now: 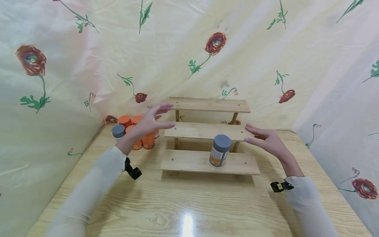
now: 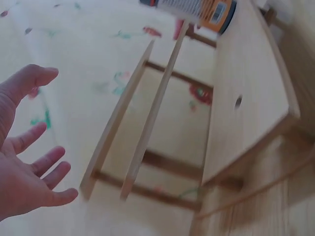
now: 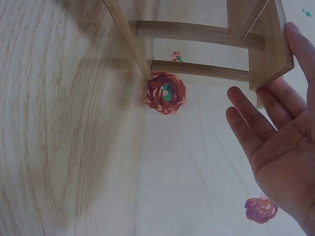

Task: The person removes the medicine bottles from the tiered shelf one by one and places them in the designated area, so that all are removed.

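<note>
From the head camera, a three-step wooden rack stands at the far middle of the table. One grey-lidded jar already stands on the lowest step, toward its right end; the two upper steps are bare. A cluster of jars, most with orange lids and one with a grey lid, waits on the table just left of the rack. The left hand hangs above that cluster with fingers spread wide, holding nothing, its fingertips close to the left ends of the upper steps. The right hand is flat and wide too, empty, fingertips at the right end of the middle step. So one jar looks placed and the rest seem left to go.

The left wrist camera shows the left hand open with splayed fingers, apart from the rack, with the jar at the top edge.

The right wrist camera shows the right hand open, fingers straight, touching or nearly touching the step's end; I cannot tell which.
</note>
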Available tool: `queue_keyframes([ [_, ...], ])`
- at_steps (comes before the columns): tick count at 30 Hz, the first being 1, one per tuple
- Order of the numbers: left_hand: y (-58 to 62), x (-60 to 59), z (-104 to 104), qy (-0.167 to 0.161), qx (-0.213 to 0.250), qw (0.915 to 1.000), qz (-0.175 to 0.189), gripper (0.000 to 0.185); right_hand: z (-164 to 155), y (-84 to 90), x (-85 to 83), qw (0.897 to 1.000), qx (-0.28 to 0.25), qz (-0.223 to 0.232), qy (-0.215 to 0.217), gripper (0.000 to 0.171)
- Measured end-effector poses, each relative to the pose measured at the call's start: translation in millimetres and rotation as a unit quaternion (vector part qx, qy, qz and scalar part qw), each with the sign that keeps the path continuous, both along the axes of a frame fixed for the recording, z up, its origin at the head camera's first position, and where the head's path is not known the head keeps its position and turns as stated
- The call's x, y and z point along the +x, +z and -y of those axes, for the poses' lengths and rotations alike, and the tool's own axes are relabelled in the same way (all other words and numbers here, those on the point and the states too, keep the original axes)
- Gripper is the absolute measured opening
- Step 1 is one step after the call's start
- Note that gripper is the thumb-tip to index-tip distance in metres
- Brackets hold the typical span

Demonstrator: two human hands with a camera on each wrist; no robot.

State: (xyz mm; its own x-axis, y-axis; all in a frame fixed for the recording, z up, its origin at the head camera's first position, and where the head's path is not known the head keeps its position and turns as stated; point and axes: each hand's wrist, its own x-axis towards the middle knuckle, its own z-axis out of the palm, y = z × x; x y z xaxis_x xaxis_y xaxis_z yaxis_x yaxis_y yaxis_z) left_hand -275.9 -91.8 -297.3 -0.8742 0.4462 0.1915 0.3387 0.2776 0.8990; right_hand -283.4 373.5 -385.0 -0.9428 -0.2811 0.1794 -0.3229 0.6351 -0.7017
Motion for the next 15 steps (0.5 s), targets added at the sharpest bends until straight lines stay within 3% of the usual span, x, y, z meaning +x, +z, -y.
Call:
queue_keyframes([
  [7,-1.4,1.8,-37,-0.086,0.003,0.9963,0.003,0.067,1,0.4,0.6,1.0,0.0,0.001,-0.002,0.052],
  [15,-6.5,1.8,-71,-0.166,0.033,0.9852,0.026,0.066,0,-0.1,0.1,1.0,-0.002,0.002,0.0,0.05],
])
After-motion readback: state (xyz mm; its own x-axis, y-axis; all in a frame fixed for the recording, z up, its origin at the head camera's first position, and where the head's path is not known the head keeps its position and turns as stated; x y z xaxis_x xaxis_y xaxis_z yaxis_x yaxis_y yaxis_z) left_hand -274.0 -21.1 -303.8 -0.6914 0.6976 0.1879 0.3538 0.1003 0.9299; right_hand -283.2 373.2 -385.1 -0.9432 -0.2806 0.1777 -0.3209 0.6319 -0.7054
